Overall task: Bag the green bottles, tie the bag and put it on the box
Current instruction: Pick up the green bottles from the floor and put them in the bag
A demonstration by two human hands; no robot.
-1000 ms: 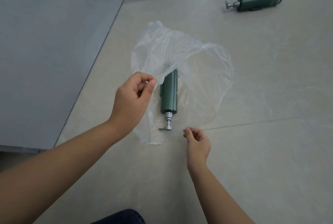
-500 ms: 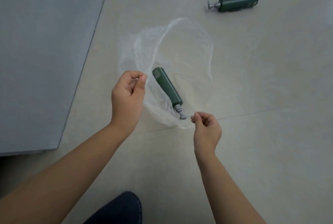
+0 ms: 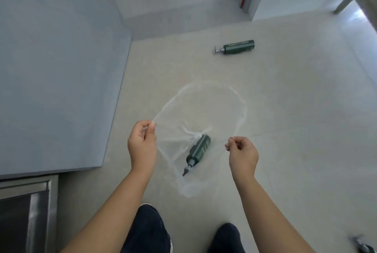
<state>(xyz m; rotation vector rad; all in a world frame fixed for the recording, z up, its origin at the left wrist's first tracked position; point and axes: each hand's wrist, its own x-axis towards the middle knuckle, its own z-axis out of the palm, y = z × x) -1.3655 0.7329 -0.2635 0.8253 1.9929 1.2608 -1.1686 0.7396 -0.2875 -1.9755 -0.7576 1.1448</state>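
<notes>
You hold the clear plastic bag [image 3: 188, 189] by its rim, mouth spread wide, above the tiled floor [image 3: 295, 120]. Your left hand [image 3: 142, 146] pinches one side of the rim between thumb and forefinger, the other fingers curled in. Your right hand [image 3: 242, 153] pinches the opposite side the same way. One green bottle [image 3: 199, 149] lies tilted inside the bag, between your hands, its pump end pointing down toward you. A second green bottle [image 3: 236, 47] lies on its side on the floor, well beyond the bag, pump to the left. A grey raised surface [image 3: 61, 69] stands at your left.
</notes>
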